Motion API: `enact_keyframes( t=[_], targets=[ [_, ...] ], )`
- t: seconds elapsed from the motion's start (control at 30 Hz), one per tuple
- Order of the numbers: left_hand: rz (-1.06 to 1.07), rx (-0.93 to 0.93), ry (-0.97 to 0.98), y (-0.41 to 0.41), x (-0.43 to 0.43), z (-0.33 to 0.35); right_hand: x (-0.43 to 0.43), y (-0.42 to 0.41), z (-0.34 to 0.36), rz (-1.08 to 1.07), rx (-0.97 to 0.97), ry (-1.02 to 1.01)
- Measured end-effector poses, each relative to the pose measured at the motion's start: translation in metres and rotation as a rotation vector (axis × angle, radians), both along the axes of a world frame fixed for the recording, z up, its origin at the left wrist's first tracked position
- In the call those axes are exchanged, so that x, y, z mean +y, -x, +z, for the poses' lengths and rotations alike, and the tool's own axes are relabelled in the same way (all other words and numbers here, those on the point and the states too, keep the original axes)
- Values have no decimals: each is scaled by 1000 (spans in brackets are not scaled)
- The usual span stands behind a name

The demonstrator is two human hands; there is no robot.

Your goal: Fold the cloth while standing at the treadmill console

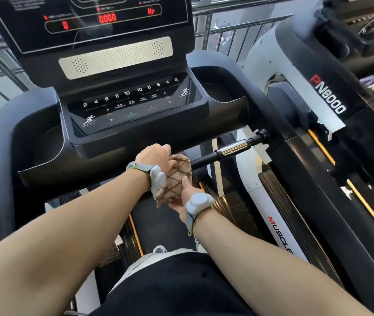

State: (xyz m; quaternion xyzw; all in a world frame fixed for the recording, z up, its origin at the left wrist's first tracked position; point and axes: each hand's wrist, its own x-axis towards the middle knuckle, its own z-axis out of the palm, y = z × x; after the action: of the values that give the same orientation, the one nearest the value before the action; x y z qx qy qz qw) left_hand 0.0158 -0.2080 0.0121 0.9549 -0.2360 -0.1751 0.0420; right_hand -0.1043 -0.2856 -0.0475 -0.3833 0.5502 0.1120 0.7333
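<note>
A brown checked cloth (177, 176) hangs bunched between both hands, just below the treadmill console (133, 103). My left hand (153, 155) grips its upper part in a fist, close under the console's front edge. My right hand (185, 197) holds the cloth's lower part from beneath, thumb pressed on the fabric. Both wrists wear grey bands. The cloth lies over the near end of a black horizontal handlebar (206, 158) with a chrome sensor section (234, 148).
The console's display (104, 18) shows red digits. Black cup trays (38, 142) flank the console. A neighbouring treadmill marked PN8000 (327, 96) stands close on the right. The black belt (158, 226) runs below, and metal railings (231, 30) stand behind.
</note>
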Motion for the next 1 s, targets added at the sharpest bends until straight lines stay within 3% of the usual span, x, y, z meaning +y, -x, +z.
enact_keyframes(
  t=[0.17,0.33,0.43,0.5,0.67,0.83,0.93,1.0],
  targets=[
    [-171,145,-77,-7,-12,-9,-4,-6,6,-86,-123,-130],
    [-373,138,-10,2,-28,-16,-18,-11,2,-82,-19,-68],
    [-356,46,39,18,-38,-19,-37,-13,-6,-38,66,53],
    [-217,31,25,21,-39,-18,-49,-11,-6,26,94,105],
    [-31,97,-133,2,-23,-14,-41,-5,0,66,-29,-58],
    [-3,128,-229,-17,3,-10,-15,-26,3,99,-43,-10],
    [-73,146,-186,-23,6,-7,-15,-29,-1,182,-52,26],
    [-110,252,-43,-21,0,-7,-18,-25,1,240,-70,59]
  ],
)
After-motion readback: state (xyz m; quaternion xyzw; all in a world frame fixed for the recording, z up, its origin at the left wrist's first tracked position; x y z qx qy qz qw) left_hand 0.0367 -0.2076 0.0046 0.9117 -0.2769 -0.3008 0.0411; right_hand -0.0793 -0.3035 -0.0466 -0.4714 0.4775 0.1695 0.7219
